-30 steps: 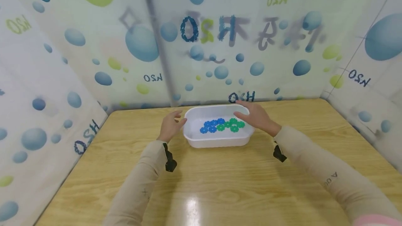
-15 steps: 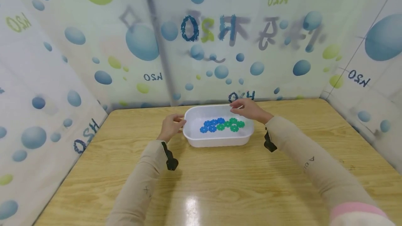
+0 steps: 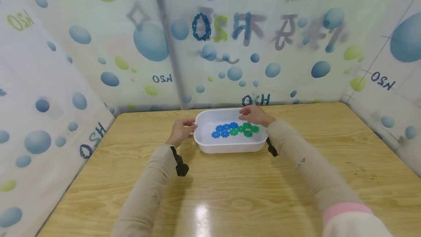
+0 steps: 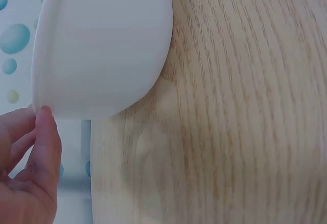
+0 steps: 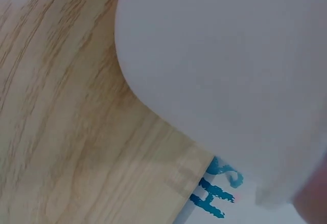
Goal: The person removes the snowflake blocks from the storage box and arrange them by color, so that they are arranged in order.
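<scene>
A white plastic tub (image 3: 230,148) stands on the wooden table in the head view. Inside lie several blue flower-shaped plastic pieces (image 3: 225,134) and several green flower-shaped pieces (image 3: 248,133). My left hand (image 3: 179,132) pinches the tub's left end at the rim; the thumb (image 4: 47,147) lies against the wall in the left wrist view. Over the tub's right rear part is my right hand (image 3: 257,115), its fingers loosely bent above the green pieces and no piece seen between them. In the right wrist view only a blurred bit of that hand (image 5: 312,198) shows beside the rim.
The wooden table (image 3: 210,182) reaches back to a patterned curtain (image 3: 223,54) just behind the tub. Side curtains stand at left and right. Both wrists carry black straps (image 3: 181,167).
My right hand has moved left and inward from the tub's right side to over its rear part. The left fingers have closed onto the left rim. The tub and pieces stay put.
</scene>
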Tool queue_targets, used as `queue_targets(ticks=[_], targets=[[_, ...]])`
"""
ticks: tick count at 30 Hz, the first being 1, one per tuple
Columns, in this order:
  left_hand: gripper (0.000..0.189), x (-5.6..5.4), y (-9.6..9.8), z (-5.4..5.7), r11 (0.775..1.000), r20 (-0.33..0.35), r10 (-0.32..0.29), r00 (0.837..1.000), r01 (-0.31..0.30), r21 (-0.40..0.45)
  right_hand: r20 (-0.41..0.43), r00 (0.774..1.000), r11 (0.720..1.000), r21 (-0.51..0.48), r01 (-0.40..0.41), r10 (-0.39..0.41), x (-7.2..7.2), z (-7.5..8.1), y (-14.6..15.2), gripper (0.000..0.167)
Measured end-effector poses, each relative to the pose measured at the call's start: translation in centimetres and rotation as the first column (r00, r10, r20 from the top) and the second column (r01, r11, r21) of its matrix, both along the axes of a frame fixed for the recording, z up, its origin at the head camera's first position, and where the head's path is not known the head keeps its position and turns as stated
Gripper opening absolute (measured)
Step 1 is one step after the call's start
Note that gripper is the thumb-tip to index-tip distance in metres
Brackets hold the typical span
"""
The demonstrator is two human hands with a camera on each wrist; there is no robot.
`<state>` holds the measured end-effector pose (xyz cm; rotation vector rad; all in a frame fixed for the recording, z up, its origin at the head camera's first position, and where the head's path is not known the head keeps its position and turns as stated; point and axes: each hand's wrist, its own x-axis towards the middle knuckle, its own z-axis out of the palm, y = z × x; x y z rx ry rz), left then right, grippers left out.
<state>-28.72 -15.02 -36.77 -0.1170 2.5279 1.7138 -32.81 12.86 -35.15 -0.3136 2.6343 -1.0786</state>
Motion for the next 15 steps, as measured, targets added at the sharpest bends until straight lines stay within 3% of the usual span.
queue_targets(ticks=[15], targets=[[0.036,0.1,0.0,0.3,1.000,0.002,-0.018,1.000,0.018,0.001,0.014,1.000,0.993,0.111,0.025,-0.027,-0.7,-1.5,-0.6,0.035]])
